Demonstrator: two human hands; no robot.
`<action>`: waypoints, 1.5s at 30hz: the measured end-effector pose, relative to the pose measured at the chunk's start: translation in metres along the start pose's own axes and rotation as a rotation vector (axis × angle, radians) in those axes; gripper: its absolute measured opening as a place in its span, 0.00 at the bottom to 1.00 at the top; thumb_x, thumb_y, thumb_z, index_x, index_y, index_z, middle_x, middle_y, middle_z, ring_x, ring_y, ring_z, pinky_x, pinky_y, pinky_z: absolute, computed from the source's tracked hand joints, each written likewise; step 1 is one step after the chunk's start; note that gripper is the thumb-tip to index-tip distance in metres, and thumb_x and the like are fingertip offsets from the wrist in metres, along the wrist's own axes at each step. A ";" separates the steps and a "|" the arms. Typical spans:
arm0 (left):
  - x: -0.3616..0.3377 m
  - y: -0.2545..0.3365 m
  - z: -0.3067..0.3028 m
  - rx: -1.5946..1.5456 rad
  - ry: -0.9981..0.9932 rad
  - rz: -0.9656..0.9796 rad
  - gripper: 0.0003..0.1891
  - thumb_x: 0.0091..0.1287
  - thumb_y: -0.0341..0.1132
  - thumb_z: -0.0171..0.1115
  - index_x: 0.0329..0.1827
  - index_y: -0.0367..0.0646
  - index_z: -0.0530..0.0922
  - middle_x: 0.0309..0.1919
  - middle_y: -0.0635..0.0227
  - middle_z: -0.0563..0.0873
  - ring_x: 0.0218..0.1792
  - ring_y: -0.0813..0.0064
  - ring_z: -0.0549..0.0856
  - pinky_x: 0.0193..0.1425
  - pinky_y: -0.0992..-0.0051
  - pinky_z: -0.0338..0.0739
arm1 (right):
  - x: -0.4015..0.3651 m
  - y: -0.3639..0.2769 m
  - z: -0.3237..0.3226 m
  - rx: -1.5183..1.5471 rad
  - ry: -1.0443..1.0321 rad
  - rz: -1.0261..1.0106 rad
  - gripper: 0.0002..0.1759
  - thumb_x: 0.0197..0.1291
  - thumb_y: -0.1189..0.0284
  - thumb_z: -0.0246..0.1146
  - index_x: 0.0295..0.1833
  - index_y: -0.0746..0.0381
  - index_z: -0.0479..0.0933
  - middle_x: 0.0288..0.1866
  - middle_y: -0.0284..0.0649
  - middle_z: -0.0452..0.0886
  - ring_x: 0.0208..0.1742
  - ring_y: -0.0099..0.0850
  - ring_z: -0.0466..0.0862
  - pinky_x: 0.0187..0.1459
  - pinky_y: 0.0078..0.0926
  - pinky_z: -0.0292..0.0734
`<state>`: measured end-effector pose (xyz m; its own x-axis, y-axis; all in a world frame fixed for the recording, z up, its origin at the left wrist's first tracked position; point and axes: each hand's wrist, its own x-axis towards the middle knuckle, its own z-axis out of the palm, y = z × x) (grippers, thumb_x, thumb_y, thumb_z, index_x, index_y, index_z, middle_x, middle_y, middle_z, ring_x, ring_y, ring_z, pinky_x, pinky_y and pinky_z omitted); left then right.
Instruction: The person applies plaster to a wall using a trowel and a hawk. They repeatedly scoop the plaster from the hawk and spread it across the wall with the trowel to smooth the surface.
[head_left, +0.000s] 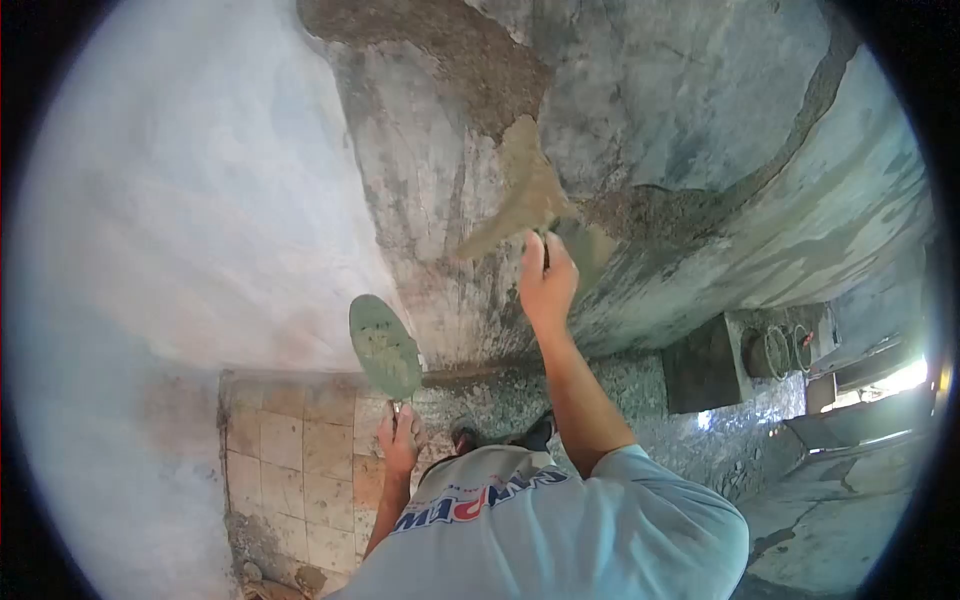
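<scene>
From where I stand, the white wall (200,190) fills the left side, smooth and pale, with square tiles (282,465) on the floor below it, stained brown in places. Next comes the oval board (384,350), greenish and smeared, held out from its lower end in front of the foot of the wall; the left hand (402,437) has its grip clamped on the board's short handle. The person's pale shirt (560,535) carries printed lettering across it, and a dark shoe (537,432) shows just beyond its hem. Higher up, a rough brown patch (430,50) of bare wall runs down to the damp plaster (528,185), which spreads tan over the grey. At its lower edge the right hand (548,285) reaches up, grip clamped on the dark handle of the trowel (597,252), whose greenish blade lies at the wall, partly behind the fingers. Farther right, another rough strip (690,208) curves upward, a dark block (703,365) juts out below, wire loops (777,352) hang beside it, and daylight (900,382) glares through a gap.
</scene>
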<state>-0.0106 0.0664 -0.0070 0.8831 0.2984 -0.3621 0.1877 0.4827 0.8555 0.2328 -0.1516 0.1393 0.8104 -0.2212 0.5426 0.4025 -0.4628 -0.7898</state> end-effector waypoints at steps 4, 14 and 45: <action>-0.002 -0.004 -0.009 -0.084 -0.014 0.034 0.10 0.81 0.39 0.57 0.40 0.50 0.68 0.23 0.80 0.68 0.18 0.87 0.66 0.18 0.81 0.58 | 0.009 -0.008 -0.012 0.134 -0.015 -0.032 0.15 0.77 0.65 0.58 0.45 0.66 0.80 0.25 0.46 0.81 0.25 0.38 0.82 0.27 0.34 0.74; 0.009 -0.012 -0.010 -0.114 0.005 0.014 0.08 0.81 0.38 0.57 0.43 0.51 0.69 0.25 0.79 0.70 0.19 0.87 0.67 0.19 0.81 0.60 | 0.095 -0.039 -0.041 -0.041 -0.288 -0.237 0.19 0.77 0.61 0.56 0.50 0.65 0.84 0.24 0.46 0.80 0.25 0.46 0.82 0.34 0.39 0.77; 0.012 0.002 0.025 -0.009 -0.010 -0.072 0.10 0.81 0.40 0.57 0.41 0.49 0.69 0.23 0.79 0.68 0.19 0.86 0.67 0.20 0.81 0.62 | 0.039 -0.023 -0.010 0.251 -0.250 0.067 0.17 0.78 0.64 0.56 0.56 0.66 0.81 0.27 0.43 0.80 0.26 0.38 0.80 0.33 0.33 0.74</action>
<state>0.0107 0.0506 0.0001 0.8719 0.2544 -0.4184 0.2468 0.5096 0.8242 0.2510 -0.1576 0.1818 0.9053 -0.0125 0.4245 0.4114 -0.2225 -0.8839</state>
